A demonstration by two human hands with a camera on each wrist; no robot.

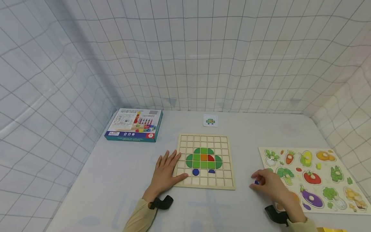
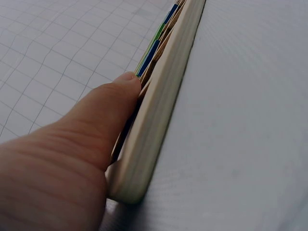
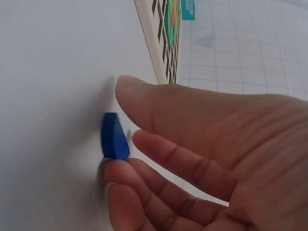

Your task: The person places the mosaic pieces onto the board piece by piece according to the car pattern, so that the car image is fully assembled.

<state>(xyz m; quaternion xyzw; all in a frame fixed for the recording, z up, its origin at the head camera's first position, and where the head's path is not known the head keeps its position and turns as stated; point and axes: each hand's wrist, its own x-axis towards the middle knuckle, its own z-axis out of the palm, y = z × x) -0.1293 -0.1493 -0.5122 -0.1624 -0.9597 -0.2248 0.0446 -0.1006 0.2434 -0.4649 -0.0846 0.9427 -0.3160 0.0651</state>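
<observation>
A wooden grid board (image 1: 189, 182) bears a green, orange and red tile pattern (image 1: 204, 158). Below the pattern lie a blue circle (image 1: 195, 172) and a blue half-circle (image 1: 212, 171). My left hand (image 1: 164, 174) rests with spread fingers on the board's left edge; in the left wrist view its thumb (image 2: 103, 108) lies over the rim. To the right of the board, my right hand (image 1: 269, 184) holds a small blue piece with a curved edge (image 3: 114, 137) at its curled fingertips. The right wrist view shows the thumb apart from that piece.
A small pattern card (image 1: 210, 120) lies behind the board. At the back left is a colourful box (image 1: 134, 125). A vegetable puzzle board (image 1: 292, 174) lies on the right, partly under my right arm. Something yellow (image 1: 331, 229) shows at the bottom right edge.
</observation>
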